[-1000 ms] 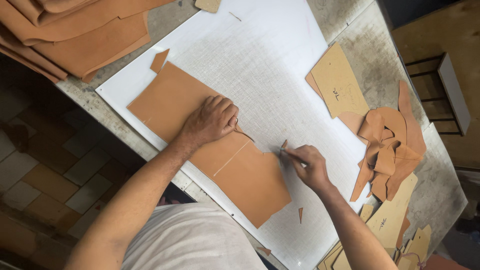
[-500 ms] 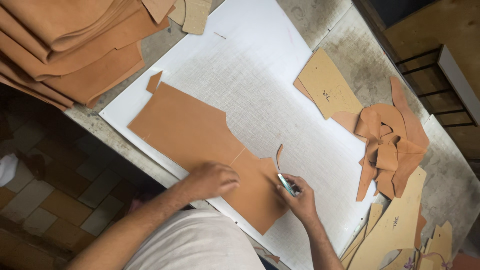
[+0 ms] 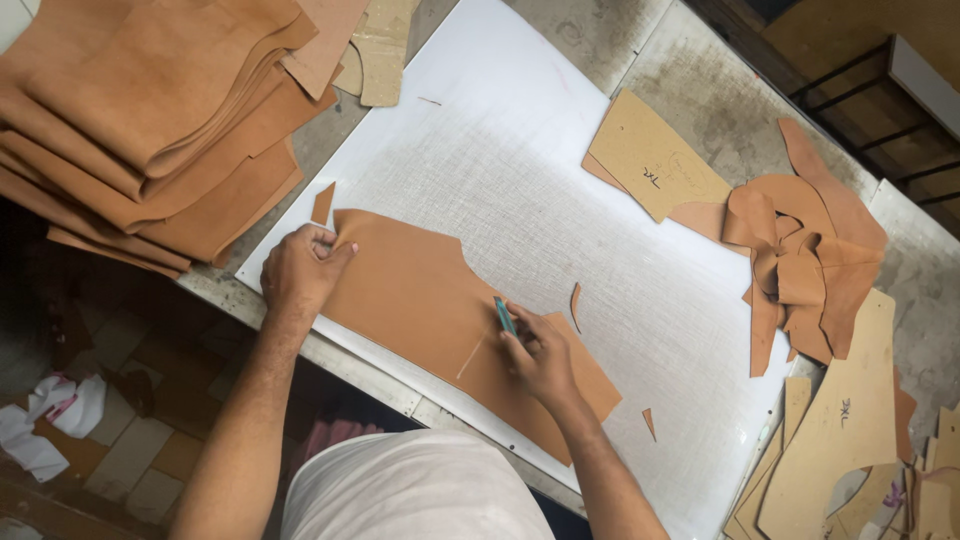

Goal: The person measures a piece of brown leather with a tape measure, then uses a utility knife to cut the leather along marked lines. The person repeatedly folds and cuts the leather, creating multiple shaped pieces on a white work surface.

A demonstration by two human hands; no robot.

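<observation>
From up here I see my left hand (image 3: 300, 268) pinching the far left edge of the tan leather piece (image 3: 420, 300), fingers closed on that corner so the sheet stays flat and taut against the white cutting board (image 3: 600, 200). My right hand (image 3: 538, 358) is wrapped around a small blue-handled knife (image 3: 505, 316), fingers closed on it, the blade set into the leather near its middle; a pale scored line runs down from there toward the near edge. The leather lies along the board's near side, close to my body, where both hands can bear on it. Small offcuts (image 3: 576, 305) sit loose on the board just beside the piece. A stack of tan hides (image 3: 150, 120) rests at the upper left of the surface, and cardboard templates (image 3: 655, 155) with curled leather scraps (image 3: 800, 260) lie to the right, out of the blade's way.
</observation>
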